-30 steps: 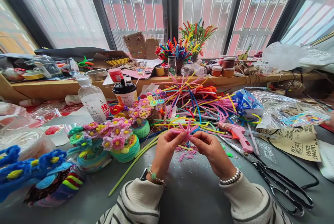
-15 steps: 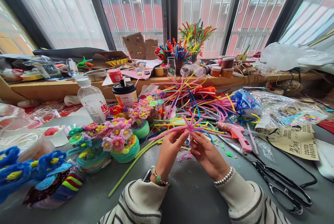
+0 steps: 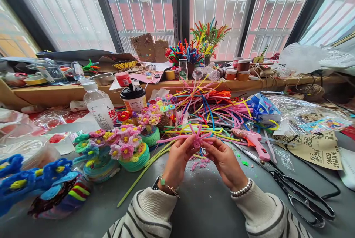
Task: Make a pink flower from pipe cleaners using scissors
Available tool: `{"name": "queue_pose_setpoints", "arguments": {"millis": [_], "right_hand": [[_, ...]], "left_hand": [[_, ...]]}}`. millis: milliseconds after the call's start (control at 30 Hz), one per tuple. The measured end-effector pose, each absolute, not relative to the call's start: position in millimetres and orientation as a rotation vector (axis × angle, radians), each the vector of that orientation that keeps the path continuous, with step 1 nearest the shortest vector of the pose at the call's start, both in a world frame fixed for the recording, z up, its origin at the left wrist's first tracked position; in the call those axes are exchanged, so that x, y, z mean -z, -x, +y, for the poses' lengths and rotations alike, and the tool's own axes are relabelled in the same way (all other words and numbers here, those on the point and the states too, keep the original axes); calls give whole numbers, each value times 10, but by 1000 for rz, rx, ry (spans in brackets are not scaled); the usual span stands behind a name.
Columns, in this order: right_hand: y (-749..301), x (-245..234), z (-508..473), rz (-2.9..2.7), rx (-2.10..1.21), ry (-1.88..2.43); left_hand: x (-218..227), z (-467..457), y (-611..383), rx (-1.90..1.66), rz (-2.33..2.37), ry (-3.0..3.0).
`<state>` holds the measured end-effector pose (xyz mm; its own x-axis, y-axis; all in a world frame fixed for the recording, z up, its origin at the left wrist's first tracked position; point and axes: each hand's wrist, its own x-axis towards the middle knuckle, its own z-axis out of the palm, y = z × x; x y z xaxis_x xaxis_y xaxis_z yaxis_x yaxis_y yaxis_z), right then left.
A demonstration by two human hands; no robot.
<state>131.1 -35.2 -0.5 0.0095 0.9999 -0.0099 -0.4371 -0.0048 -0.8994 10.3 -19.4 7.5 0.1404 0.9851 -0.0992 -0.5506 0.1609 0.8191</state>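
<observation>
Between my two hands is a bundle of pink pipe cleaners, spread like a star above the grey tabletop. My left hand pinches its left side between thumb and fingers. On the other side my right hand is closed on a right-hand arm of it. Fingers partly hide the middle of the piece. Pink fuzz scraps lie on the table just beneath. Behind the hands stretches a heap of loose pipe cleaners in pink, yellow and blue.
Pipe-cleaner flower pots stand to the left, with a water bottle and a lidded cup behind. To the right lie a pink glue gun, black-handled scissors and sandpaper. A cluttered ledge runs below the windows.
The pink star's arms have shifted, some now folded inward near the centre. My right hand has moved slightly right, and the hands are a little farther apart. The view has shifted slightly.
</observation>
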Motion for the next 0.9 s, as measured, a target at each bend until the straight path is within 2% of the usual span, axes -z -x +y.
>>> {"name": "queue_pose_setpoints", "arguments": {"millis": [700,900], "right_hand": [[-1331,24,-309,-1034,-1176,848],[-1352,42,-335,-1226,-906,937]], "left_hand": [[-71,-231,-109,-1126,848,-894],[-69,-225,-112,-1153,877,-873]]}}
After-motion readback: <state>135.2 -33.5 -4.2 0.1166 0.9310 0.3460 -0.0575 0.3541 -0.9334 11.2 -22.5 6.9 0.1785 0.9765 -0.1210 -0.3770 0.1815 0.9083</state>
